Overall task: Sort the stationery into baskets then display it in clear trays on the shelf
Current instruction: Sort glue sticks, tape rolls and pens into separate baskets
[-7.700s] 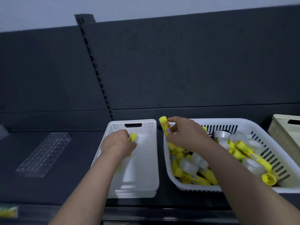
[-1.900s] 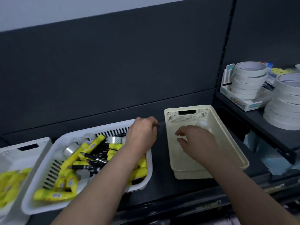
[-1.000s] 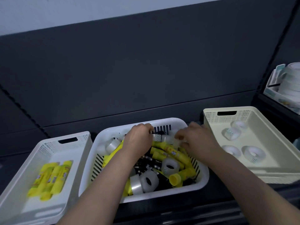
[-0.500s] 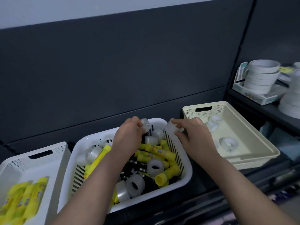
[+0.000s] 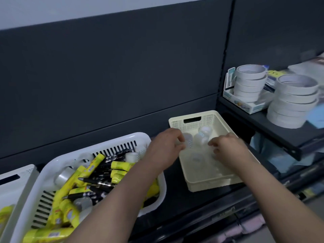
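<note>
My left hand [image 5: 164, 149] hangs over the left rim of the cream basket [image 5: 215, 185] and pinches a small clear tape roll [image 5: 187, 141] at its fingertips. Inside the same basket my right hand [image 5: 228, 149] hovers with fingers spread downward and nothing seen in it. Two more clear rolls [image 5: 201, 137] lie near the basket's back wall, and fainter ones lie on its floor. The big white basket [image 5: 140, 136] to the left holds mixed yellow glue sticks [image 5: 119, 164], black pens [image 5: 98, 183] and tape rolls.
A second white basket [image 5: 15, 172] with glue sticks peeks in at the far left. On a raised side shelf [image 5: 273, 135] at the right stand stacks of white masking tape [image 5: 294, 100]. A dark back panel closes the shelf behind the baskets.
Both hands moved right from the mixed white basket, each with a clear roll, to the cream basket. The view swung right, so the side shelf with tape stacks shows more fully.
</note>
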`<control>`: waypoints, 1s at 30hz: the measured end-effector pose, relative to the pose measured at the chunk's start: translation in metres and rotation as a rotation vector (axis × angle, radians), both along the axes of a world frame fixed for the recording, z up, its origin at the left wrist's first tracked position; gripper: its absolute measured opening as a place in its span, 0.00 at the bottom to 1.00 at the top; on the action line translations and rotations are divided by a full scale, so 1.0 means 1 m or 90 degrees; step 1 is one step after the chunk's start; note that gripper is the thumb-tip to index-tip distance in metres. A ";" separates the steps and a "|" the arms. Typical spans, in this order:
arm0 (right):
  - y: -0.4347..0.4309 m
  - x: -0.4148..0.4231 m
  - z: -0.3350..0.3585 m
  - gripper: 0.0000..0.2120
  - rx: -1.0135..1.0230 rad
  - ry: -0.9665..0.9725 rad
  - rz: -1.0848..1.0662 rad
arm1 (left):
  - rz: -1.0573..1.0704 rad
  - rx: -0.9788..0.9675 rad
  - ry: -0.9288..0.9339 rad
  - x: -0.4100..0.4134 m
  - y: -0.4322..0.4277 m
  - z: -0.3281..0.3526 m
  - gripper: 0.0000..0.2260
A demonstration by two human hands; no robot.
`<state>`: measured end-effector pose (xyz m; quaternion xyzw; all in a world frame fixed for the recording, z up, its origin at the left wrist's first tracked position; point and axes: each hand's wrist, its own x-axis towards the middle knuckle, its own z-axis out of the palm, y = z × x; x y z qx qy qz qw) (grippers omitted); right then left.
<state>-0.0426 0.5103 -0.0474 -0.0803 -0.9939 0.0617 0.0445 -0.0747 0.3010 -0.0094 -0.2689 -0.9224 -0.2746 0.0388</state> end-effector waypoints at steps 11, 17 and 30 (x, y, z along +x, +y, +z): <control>0.001 0.009 0.015 0.13 -0.143 0.102 0.109 | -0.002 -0.261 0.043 -0.019 0.052 -0.020 0.12; -0.037 0.008 0.018 0.13 -0.181 0.098 0.199 | 0.076 -0.142 0.043 0.006 -0.010 0.001 0.10; -0.146 0.018 0.019 0.13 -0.172 0.092 0.380 | 0.336 -0.142 -0.056 0.057 -0.154 0.006 0.07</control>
